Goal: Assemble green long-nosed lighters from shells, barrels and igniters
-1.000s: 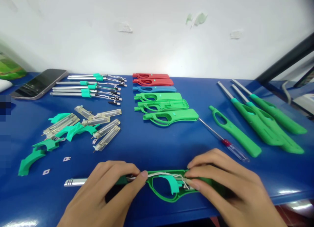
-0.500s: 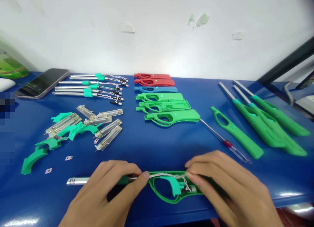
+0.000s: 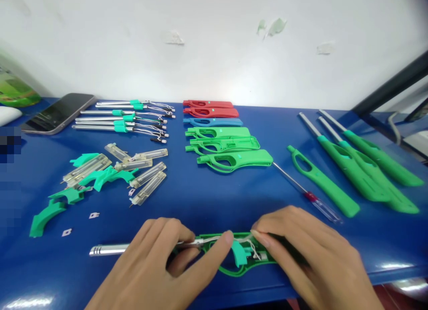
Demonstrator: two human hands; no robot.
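A green lighter half-shell (image 3: 249,272) lies open-side up at the table's front, with a metal tube (image 3: 109,249) reaching out to the left. Inside it sit a teal trigger (image 3: 239,253) and thin white wires (image 3: 254,250). My left hand (image 3: 157,261) is closed round the front end of the shell and the tube; its thumb presses on the wires along the upper edge. Over the handle end, my right hand (image 3: 307,252) pinches the white wire between thumb and fingertips. Its palm hides the rear of the shell.
Left: wired metal tubes (image 3: 103,127), clear fuel tanks (image 3: 149,188), teal triggers (image 3: 47,217) and a phone (image 3: 58,113). Behind: red, blue and green shells (image 3: 237,159). Right: a screwdriver (image 3: 323,207), a green shell (image 3: 321,183) and assembled lighters (image 3: 354,171). A wall (image 3: 214,55) stands behind.
My left thumb has slid right along the wires, now reaching over the trigger opening. The tube has shifted slightly left. My right hand stays at nearly the same spot, still pinching.
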